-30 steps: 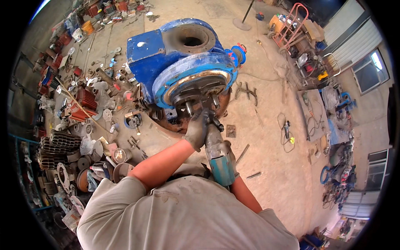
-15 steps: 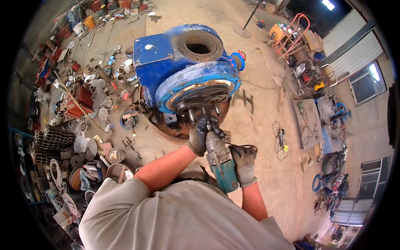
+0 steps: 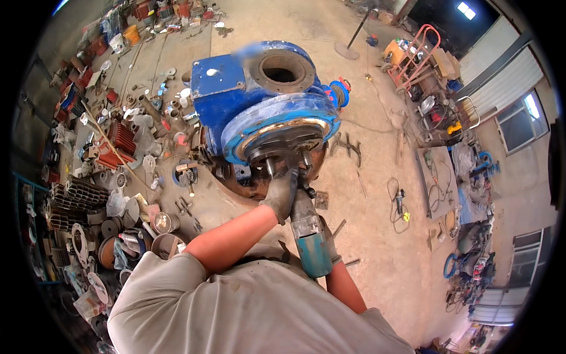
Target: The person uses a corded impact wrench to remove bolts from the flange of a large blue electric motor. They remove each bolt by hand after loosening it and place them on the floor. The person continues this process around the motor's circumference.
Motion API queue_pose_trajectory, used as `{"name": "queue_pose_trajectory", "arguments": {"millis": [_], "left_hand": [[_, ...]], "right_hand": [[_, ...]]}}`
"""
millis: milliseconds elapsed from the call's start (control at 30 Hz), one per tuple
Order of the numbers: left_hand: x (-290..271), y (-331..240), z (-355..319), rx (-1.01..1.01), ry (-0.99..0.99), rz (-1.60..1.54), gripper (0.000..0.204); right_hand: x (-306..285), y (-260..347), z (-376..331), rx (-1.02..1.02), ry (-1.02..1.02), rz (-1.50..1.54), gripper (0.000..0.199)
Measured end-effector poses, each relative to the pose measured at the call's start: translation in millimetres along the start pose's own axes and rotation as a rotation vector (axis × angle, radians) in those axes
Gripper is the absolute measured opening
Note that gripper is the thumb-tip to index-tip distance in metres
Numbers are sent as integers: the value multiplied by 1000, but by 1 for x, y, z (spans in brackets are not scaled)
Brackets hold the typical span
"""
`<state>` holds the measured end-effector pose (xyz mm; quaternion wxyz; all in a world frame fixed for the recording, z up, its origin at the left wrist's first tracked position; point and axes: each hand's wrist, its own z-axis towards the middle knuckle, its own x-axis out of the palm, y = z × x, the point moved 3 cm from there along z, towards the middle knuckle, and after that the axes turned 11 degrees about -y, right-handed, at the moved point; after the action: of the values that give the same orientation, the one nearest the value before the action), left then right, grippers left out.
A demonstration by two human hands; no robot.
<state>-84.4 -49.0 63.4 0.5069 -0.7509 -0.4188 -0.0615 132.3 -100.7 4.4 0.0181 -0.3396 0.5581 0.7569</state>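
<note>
- Blue cast-iron pump housing (image 3: pixel 265 100) lies on the concrete floor (image 3: pixel 377 248) at twelve o'clock from the person, its round end plate with studs (image 3: pixel 283 144) facing them.
- Left hand (image 3: pixel 282 192), in a grey glove, is curled around the nose of the teal power wrench (image 3: pixel 309 236), steadying it at six o'clock on the plate.
- Right hand (image 3: pixel 331 239), mostly hidden, appears wrapped around the wrench grip.
- Judged step: driving a nut on the plate; the next move calls for keeping the socket square.
- Scattered metal parts (image 3: pixel 118 194) lie at nine o'clock.
</note>
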Motion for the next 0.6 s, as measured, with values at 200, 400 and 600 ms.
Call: {"name": "queue_pose_trajectory", "arguments": {"millis": [200, 400, 600], "left_hand": [[13, -20, -23, -149, -89, -100, 31], [18, -23, -31, -138, -87, -108, 27], [19, -23, -29, 3, -109, 30, 19]], "right_hand": [[-14, 52, 9, -237, 37, -378, 63], [-2, -4, -11, 332, -54, 516, 63], [-10, -29, -28, 101, -146, 259, 44]]}}
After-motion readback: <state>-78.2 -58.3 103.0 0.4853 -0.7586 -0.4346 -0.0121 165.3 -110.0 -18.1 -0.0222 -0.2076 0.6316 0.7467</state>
